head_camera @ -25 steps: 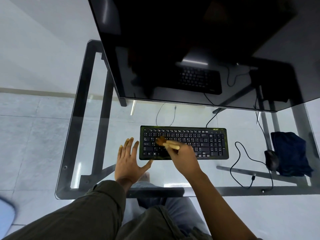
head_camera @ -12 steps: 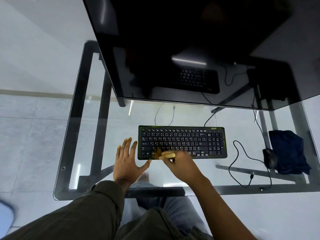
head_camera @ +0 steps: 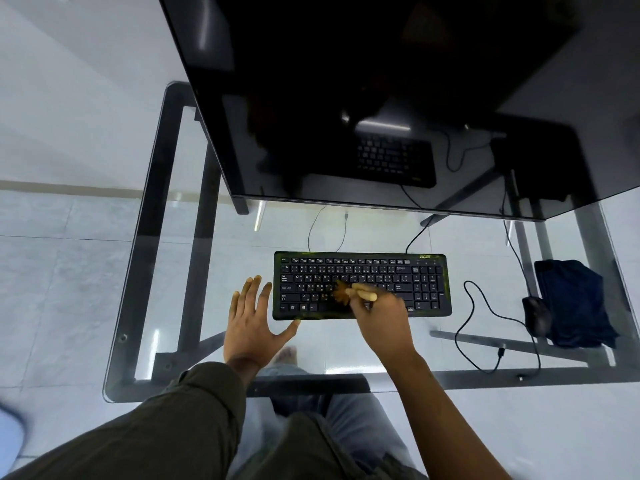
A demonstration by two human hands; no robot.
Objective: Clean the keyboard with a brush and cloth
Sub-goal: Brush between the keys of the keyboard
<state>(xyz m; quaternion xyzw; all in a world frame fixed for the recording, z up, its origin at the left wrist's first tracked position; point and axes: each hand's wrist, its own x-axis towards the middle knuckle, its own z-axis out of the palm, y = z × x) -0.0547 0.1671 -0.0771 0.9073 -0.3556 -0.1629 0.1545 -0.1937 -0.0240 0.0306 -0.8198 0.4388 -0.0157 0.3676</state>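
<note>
The fingers of the right hand were curled round the pale wooden handle of the brush. They gripped it low, so the bristles pointed left and lay on the letter keys near the middle of the keyboard — a hold that seemed suited to short sweeping strokes. The left hand lay flat on the desk, fingers straight and spread, holding nothing. Its thumb was at the keyboard's front-left corner and seemed to touch it, probably to stop the board sliding on the glass. The keyboard sat near the desk's middle, in front of the dark monitor. The dark blue cloth lay in a heap by the desk's right edge, just beside the mouse — within reach, likely for the wiping step not yet begun.
</note>
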